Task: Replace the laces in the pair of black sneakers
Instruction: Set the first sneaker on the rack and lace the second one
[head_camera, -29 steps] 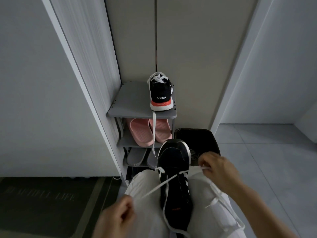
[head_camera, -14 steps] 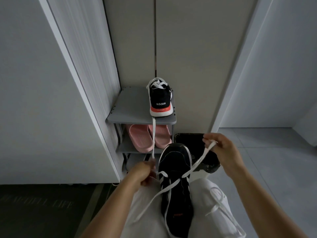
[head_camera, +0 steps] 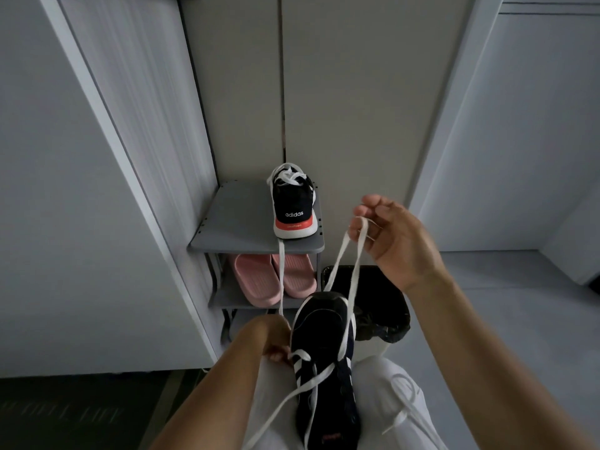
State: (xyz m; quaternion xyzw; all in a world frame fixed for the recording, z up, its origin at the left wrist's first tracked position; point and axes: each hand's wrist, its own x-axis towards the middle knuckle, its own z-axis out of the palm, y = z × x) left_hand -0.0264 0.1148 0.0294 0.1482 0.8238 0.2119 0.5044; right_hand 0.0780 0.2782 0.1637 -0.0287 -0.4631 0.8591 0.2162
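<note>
Pale cupboard doors and a grey shoe rack [head_camera: 233, 222] fill the background. The second sneaker [head_camera: 293, 206] is parked heel-out on the top shelf, its hanging lace [head_camera: 281, 277] trailing past the pink slippers [head_camera: 259, 280] below. Down on the person's lap lies the sneaker [head_camera: 324, 368], toe pointing away, just beside a black-lined bin [head_camera: 383, 306].

Right hand [head_camera: 396, 241] is up high, fingers [head_camera: 360, 227] pinching a loop of the white lace [head_camera: 341, 264], which runs down to the front eyelets. Left hand [head_camera: 272, 336] sits at the shoe's left side by those eyelets, fingers curled onto it. Whether they also nip the lace is hidden.

It looks like the lace is being drawn through the first row. To do it well, the pull should run straight along the lace while the left hand braces the shoe so it cannot slide off the lap. Flat lace twists easily, so it wants smoothing as it runs, and both ends evened before the next crossing.
</note>
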